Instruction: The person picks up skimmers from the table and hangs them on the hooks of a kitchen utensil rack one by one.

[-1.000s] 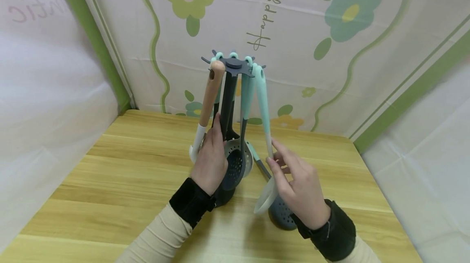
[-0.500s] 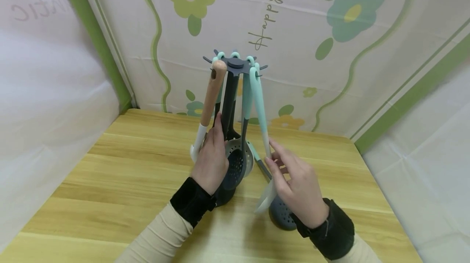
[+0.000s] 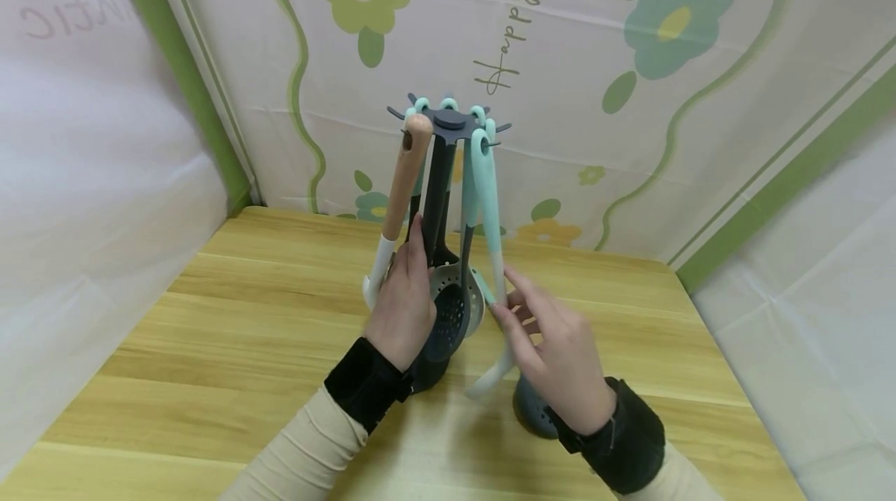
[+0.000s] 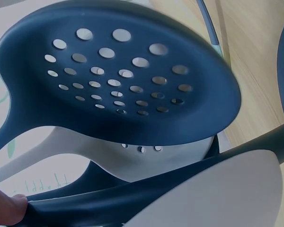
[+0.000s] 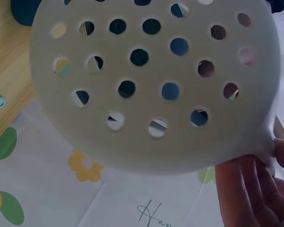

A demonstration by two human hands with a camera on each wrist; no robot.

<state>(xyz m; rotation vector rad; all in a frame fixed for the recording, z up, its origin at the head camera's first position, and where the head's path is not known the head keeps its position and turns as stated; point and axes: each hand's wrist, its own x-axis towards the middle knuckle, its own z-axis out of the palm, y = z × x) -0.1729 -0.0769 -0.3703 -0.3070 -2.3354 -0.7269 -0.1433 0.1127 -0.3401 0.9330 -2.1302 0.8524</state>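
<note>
My left hand (image 3: 400,306) grips the dark pole of the utensil rack (image 3: 450,121); its fingertip on the pole shows at the corner of the left wrist view. My right hand (image 3: 560,353) pinches the white lower handle of a skimmer (image 3: 488,197) with a mint grip. The hole at the grip's top is at a hook on the rack's right side. In the right wrist view the skimmer's pale perforated bowl (image 5: 151,73) fills most of the frame. A dark skimmer (image 4: 146,125) and a wooden-handled white utensil (image 3: 402,182) hang from the rack.
Another dark skimmer (image 3: 535,411) lies on the wooden table (image 3: 245,345), partly hidden behind my right hand. Several more mint-handled utensils hang round the pole. A flower-printed cloth (image 3: 420,34) stands behind the table, with cloth walls at both sides.
My right hand has moved left with the white skimmer, bringing its grip closer to the pole and turning its bowl edge-on. The left hand keeps its place on the pole.
</note>
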